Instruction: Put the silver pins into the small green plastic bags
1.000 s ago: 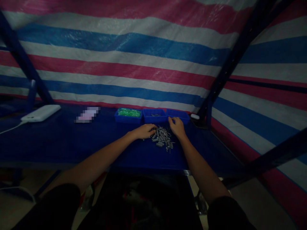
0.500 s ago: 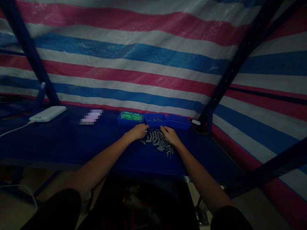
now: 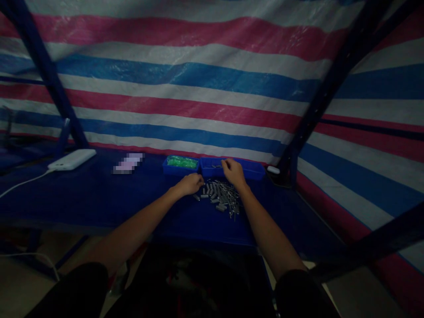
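Note:
A loose pile of small grey metal sleeves and thin pins (image 3: 220,197) lies on the dark blue table (image 3: 99,198). My left hand (image 3: 191,183) rests at the pile's left edge, its fingers curled in a pinch on a small part. My right hand (image 3: 233,171) is raised at the rim of the middle blue bin (image 3: 212,167), fingers bent together over it. What they hold is too small to make out. Left of that bin is a blue bin with green parts (image 3: 180,163). A third blue bin (image 3: 253,168) stands to the right.
A white power bank (image 3: 72,159) with a white cable lies at the table's far left, and a pale pink packet (image 3: 128,163) sits beside the bins. A small white object (image 3: 273,169) lies by the dark metal post. A striped tarp hangs behind the table.
My right hand has lifted from the pile to the rim of the middle bin. My left hand stays at the pile's left edge. The camera tilted slightly.

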The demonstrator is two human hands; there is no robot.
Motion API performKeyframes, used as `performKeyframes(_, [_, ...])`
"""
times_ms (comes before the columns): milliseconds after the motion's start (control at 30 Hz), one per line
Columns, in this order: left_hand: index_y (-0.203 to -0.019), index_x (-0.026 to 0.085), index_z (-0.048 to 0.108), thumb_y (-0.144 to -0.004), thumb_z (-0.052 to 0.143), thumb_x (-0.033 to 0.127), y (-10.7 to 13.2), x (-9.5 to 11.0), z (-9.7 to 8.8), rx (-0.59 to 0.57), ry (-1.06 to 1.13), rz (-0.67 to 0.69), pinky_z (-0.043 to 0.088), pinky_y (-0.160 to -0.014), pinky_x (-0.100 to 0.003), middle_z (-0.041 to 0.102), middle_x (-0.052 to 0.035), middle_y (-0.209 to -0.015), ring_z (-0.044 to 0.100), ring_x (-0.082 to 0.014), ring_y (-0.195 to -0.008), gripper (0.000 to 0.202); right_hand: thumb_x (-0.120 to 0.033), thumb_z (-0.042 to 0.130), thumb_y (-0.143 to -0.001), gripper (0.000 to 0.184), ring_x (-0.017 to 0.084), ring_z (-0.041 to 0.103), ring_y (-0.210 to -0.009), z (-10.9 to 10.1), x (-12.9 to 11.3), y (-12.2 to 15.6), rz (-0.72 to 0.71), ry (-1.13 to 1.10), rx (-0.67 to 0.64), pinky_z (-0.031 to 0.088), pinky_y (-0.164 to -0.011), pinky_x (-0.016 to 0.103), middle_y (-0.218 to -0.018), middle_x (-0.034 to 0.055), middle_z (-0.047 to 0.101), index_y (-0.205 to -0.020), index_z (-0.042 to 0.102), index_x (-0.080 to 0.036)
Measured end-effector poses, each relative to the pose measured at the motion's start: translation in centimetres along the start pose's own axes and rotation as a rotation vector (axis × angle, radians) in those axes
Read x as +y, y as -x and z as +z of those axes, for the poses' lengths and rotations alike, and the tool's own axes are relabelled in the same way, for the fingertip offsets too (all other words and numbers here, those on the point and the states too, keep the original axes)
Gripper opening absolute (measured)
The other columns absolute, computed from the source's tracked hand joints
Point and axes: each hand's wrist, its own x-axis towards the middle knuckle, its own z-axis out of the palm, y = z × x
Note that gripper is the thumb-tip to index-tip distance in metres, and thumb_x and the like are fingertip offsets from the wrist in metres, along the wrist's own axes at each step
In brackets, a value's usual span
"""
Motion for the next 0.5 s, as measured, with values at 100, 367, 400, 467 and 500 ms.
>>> performKeyframes(100, [-0.089,0.016,0.063,-0.081,0.043,0.019,-0.2,0.1,0.5,0.029,0.041,0.068,0.043,-0.076,-0.025,0.062,-0.0079,-0.09,0.059,-0.0179,-0.086,0.022,-0.036,0.04,-0.085,0.032,0.011,0.048,-0.058,0.0,0.7,1.2,0.055,-0.022,-0.055,0.03,-0.055,0.022,-0.064,0.0018,0.059,-0.071,0.061,-0.016])
performKeyframes(367, [-0.089,0.015,0.062,-0.076,0.054,0.027,-0.4,-0.9,0.7,0.021,0.026,0.074,0.043,-0.074,-0.027,0.06,-0.0087,-0.088,0.058,-0.0199,-0.084,0.019,-0.033,0.043,-0.083,0.026,0.011,0.05,-0.057,0.9,-1.3,1.8,-0.011,-0.07,-0.2,0.031,-0.054,0.021,-0.065,0.0014,0.061,-0.077,0.063,-0.017])
performKeyframes(400, [-0.086,0.015,0.062,-0.077,0.053,0.026,-0.4,-1.0,0.6,0.023,0.035,0.065,0.043,-0.073,-0.027,0.061,-0.0083,-0.087,0.058,-0.0199,-0.082,0.017,-0.032,0.044,-0.083,0.026,0.011,0.05,-0.058,1.0,-1.6,1.8,-0.026,-0.066,-0.221,0.031,-0.054,0.022,-0.066,0.0017,0.061,-0.078,0.064,-0.017])
performKeyframes(467, [-0.085,0.015,0.062,-0.078,0.05,0.025,-0.5,-0.9,0.4,0.035,0.085,0.04,0.042,-0.069,-0.026,0.062,-0.0074,-0.083,0.058,-0.0188,-0.078,0.017,-0.032,0.045,-0.082,0.024,0.012,0.051,-0.059,1.1,-2.1,2.0,-0.046,-0.067,-0.261,0.032,-0.056,0.022,-0.068,0.0025,0.062,-0.08,0.064,-0.017])
performKeyframes(500, [-0.085,0.014,0.061,-0.079,0.048,0.025,-0.5,-0.8,0.4,0.046,0.12,0.026,0.042,-0.066,-0.026,0.063,-0.0069,-0.081,0.058,-0.0182,-0.075,0.018,-0.031,0.046,-0.082,0.023,0.012,0.052,-0.06,1.1,-2.3,2.1,-0.055,-0.076,-0.281,0.033,-0.056,0.023,-0.069,0.0028,0.063,-0.081,0.064,-0.017])
